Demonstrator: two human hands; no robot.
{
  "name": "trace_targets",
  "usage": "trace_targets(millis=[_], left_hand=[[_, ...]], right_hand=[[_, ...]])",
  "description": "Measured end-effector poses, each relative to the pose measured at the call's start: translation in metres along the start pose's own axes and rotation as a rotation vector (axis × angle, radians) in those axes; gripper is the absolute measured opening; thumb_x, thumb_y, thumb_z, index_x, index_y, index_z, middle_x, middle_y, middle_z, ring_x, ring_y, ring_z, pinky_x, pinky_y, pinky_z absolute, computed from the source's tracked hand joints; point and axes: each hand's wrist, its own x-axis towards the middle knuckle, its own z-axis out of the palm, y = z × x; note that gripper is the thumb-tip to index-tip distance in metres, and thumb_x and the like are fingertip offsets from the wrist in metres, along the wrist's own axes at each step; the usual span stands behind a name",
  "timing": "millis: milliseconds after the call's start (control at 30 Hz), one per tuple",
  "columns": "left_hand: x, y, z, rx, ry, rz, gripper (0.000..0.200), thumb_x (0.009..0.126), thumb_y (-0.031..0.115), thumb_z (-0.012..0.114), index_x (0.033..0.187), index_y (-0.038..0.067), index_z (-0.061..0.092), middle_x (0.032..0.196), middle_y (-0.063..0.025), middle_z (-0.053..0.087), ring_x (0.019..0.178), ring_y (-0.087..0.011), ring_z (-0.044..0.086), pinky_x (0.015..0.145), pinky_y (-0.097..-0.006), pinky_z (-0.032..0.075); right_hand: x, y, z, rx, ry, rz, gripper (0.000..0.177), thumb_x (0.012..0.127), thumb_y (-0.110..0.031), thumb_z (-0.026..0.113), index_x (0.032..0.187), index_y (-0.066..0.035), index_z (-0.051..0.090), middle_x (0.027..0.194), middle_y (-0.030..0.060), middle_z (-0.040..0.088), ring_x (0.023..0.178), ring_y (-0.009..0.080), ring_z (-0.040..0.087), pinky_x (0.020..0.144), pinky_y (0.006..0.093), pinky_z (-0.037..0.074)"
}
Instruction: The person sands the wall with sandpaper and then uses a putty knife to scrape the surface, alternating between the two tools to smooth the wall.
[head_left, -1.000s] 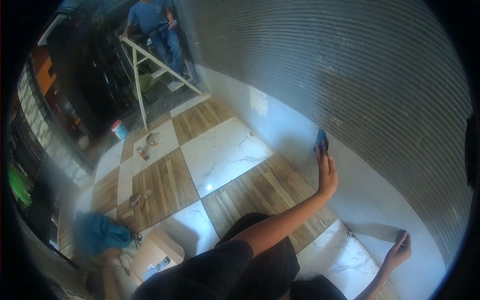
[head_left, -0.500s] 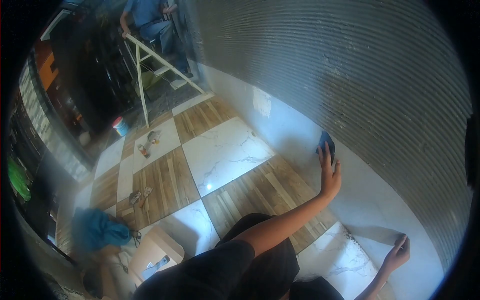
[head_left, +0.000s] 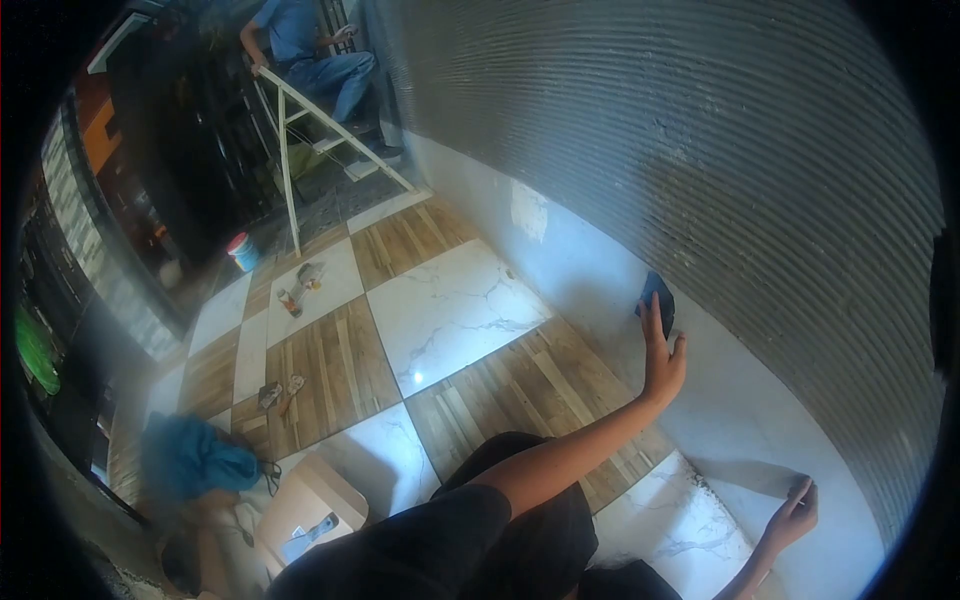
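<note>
At the lower edge of the ridged wall, my left hand [head_left: 664, 365] holds a dark blue pad [head_left: 656, 300] against the smooth pale band [head_left: 590, 270]. Its fingers lie over the pad, some of them apart. Lower down at the right, my right hand [head_left: 795, 516] is closed in a pinch beside the same band; a small light thing shows at its fingertips, too small to name. A shadow falls on the band to the left of that hand.
A person [head_left: 300, 45] is by a stepladder [head_left: 290, 150] at the back. On the tiled floor [head_left: 450, 310] are a bucket [head_left: 242, 252], a small bottle [head_left: 289, 303], a teal cloth [head_left: 205, 460] and a cardboard box [head_left: 345, 492] with a scraper [head_left: 312, 537].
Both hands keep nearly the same places; my left hand and the pad appear slightly lower in view. The person at the back has shifted a leg and a hand.
</note>
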Motion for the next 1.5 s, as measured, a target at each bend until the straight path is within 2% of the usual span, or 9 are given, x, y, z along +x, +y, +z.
trace_targets(millis=[333, 533, 600, 700, 833, 933, 1000, 1300, 1500], left_hand=[[0.001, -0.001, 0.0, -0.018, 0.023, -0.034, 0.071, 0.107, 0.016, 0.046, 0.164, 0.01, 0.005, 0.167, -0.0289, -0.005, 0.156, -0.0445, 0.0, 0.125, -0.0544, 0.014], [0.006, 0.005, 0.001, 0.0, 0.087, -0.032, 0.068, 0.111, 0.03, 0.04, 0.163, 0.002, 0.006, 0.166, -0.0286, 0.0, 0.155, -0.0432, 0.006, 0.125, -0.0525, 0.015], [0.009, 0.001, 0.0, 0.047, 0.091, -0.002, 0.065, 0.112, 0.032, 0.035, 0.162, -0.001, 0.01, 0.166, -0.0289, 0.001, 0.154, -0.0429, 0.009, 0.125, -0.0519, 0.016], [0.008, -0.001, 0.001, 0.021, 0.102, -0.049, 0.061, 0.113, 0.03, 0.031, 0.161, -0.002, 0.013, 0.166, -0.0281, 0.002, 0.154, -0.0416, 0.011, 0.124, -0.0512, 0.017], [0.012, -0.009, 0.005, 0.003, 0.108, -0.009, 0.058, 0.113, 0.026, 0.028, 0.16, -0.005, 0.014, 0.167, -0.026, 0.004, 0.155, -0.0399, 0.011, 0.125, -0.0484, 0.017], [0.015, -0.01, 0.007, -0.232, 0.126, -0.025, 0.057, 0.113, 0.023, 0.025, 0.16, -0.006, 0.014, 0.169, -0.0238, 0.005, 0.156, -0.0382, 0.011, 0.127, -0.0458, 0.016], [0.016, -0.006, 0.0, -0.003, 0.028, 0.04, 0.057, 0.113, 0.023, 0.025, 0.16, -0.007, 0.011, 0.17, -0.0227, 0.002, 0.157, -0.0375, 0.008, 0.128, -0.0445, 0.014], [0.013, 0.008, 0.002, 0.037, 0.01, 0.151, 0.064, 0.113, 0.029, 0.029, 0.16, -0.007, 0.004, 0.17, -0.0253, -0.001, 0.157, -0.0395, 0.0, 0.128, -0.0473, 0.006], [0.024, 0.008, -0.002, 0.092, 0.032, 0.21, 0.063, 0.112, 0.026, 0.031, 0.162, -0.002, 0.005, 0.17, -0.0245, -0.001, 0.157, -0.0415, 0.003, 0.127, -0.0488, 0.011]], right_hand=[[0.0, 0.0, -0.002, -0.006, -0.019, 0.019, 0.042, 0.108, -0.027, 0.054, 0.083, 0.005, 0.064, 0.067, 0.0129, 0.064, 0.057, 0.0191, 0.06, 0.054, 0.0336, 0.046], [0.0, 0.005, -0.001, 0.009, -0.017, 0.035, 0.043, 0.108, -0.028, 0.054, 0.082, 0.005, 0.063, 0.067, 0.0134, 0.065, 0.058, 0.0202, 0.06, 0.055, 0.0344, 0.046], [0.0, 0.009, -0.004, -0.033, -0.084, 0.076, 0.041, 0.108, -0.027, 0.055, 0.093, 0.009, 0.068, 0.075, 0.0155, 0.07, 0.063, 0.019, 0.066, 0.056, 0.0314, 0.05], [0.0, -0.002, -0.001, -0.013, -0.019, 0.031, 0.043, 0.108, -0.028, 0.053, 0.082, 0.005, 0.063, 0.066, 0.0137, 0.064, 0.058, 0.0214, 0.061, 0.055, 0.0345, 0.046], [-0.001, 0.006, 0.001, 0.013, -0.016, 0.05, 0.043, 0.108, -0.028, 0.053, 0.083, 0.005, 0.064, 0.067, 0.014, 0.065, 0.058, 0.0219, 0.062, 0.055, 0.0348, 0.046], [0.0, 0.007, -0.001, 0.004, -0.02, 0.039, 0.043, 0.108, -0.028, 0.053, 0.085, 0.006, 0.065, 0.068, 0.0142, 0.067, 0.059, 0.0219, 0.063, 0.056, 0.0349, 0.047], [0.0, 0.011, -0.004, 0.011, -0.108, 0.068, 0.039, 0.108, -0.024, 0.054, 0.092, 0.009, 0.067, 0.079, 0.0154, 0.072, 0.068, 0.019, 0.069, 0.061, 0.0309, 0.055], [0.0, 0.006, -0.005, 0.004, -0.104, 0.058, 0.04, 0.109, -0.025, 0.052, 0.091, 0.008, 0.067, 0.08, 0.0155, 0.071, 0.067, 0.0198, 0.068, 0.061, 0.0317, 0.054], [-0.001, 0.006, -0.004, -0.003, -0.063, 0.011, 0.04, 0.109, -0.025, 0.053, 0.092, 0.008, 0.067, 0.077, 0.0152, 0.07, 0.066, 0.0203, 0.067, 0.058, 0.0321, 0.054]])
